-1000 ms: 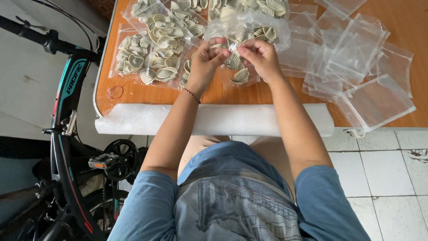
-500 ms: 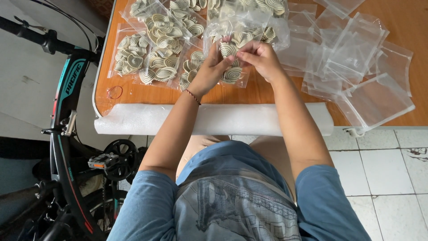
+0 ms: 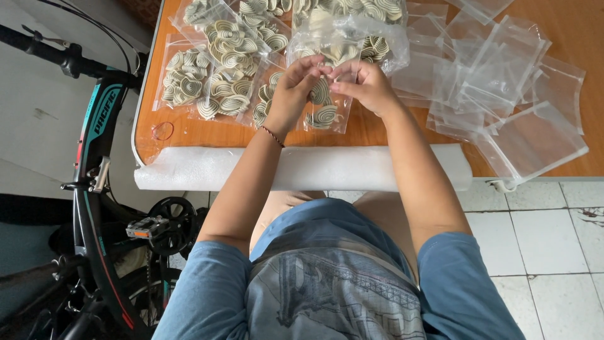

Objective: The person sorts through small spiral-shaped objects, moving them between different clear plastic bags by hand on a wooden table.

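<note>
My left hand [image 3: 293, 93] and my right hand [image 3: 363, 85] meet over the orange wooden table [image 3: 566, 25]. Both pinch the top edge of a small clear plastic bag [image 3: 326, 113] that holds striped cream-and-green spiral snacks. The bag hangs just above the table's front part. Behind my hands lies a larger open bag [image 3: 352, 34] heaped with the same snacks. Filled small bags [image 3: 207, 79] lie to the left of my left hand.
Several empty clear bags [image 3: 503, 94] are spread over the table's right side. A roll of white foam sheet [image 3: 302, 167] lies along the front edge. A red rubber band [image 3: 162, 131] sits at the front left. A black bicycle [image 3: 94, 189] stands at the left on the tiled floor.
My hands have stayed together on the small bag's top edge, with the fingers shifting slightly along it. The bag hangs a bit lower in front of the large bag.
</note>
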